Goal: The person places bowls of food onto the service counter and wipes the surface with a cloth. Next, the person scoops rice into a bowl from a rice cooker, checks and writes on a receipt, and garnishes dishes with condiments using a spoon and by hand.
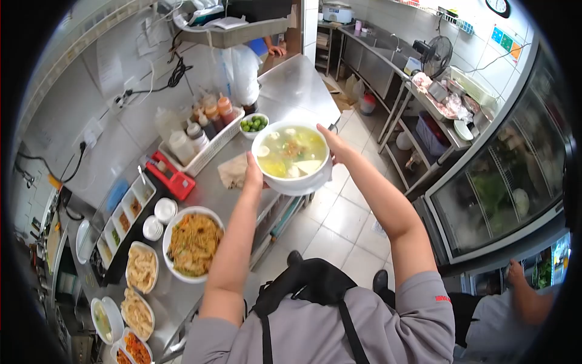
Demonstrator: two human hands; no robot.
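A white bowl of soup (292,153) is held up in front of me, over the end of the steel counter (291,88). The clear yellowish broth has pale chunks and greens in it. My left hand (255,173) grips the bowl's left side, thumb near the rim. On the opposite side, my right hand (331,144) holds the rim, with its fingers partly hidden below. Just behind the bowl stands a small bowl of green limes (253,124). A beige cloth (233,172) lies beside my left hand.
A noodle bowl (194,244), fried-food dishes (142,267) and white lids (165,210) sit on the counter. Behind them are a sauce-bottle basket (203,145) and a red holder (171,176). A glass-door fridge (503,164) stands at right; a co-worker's arm (527,291) is lower right.
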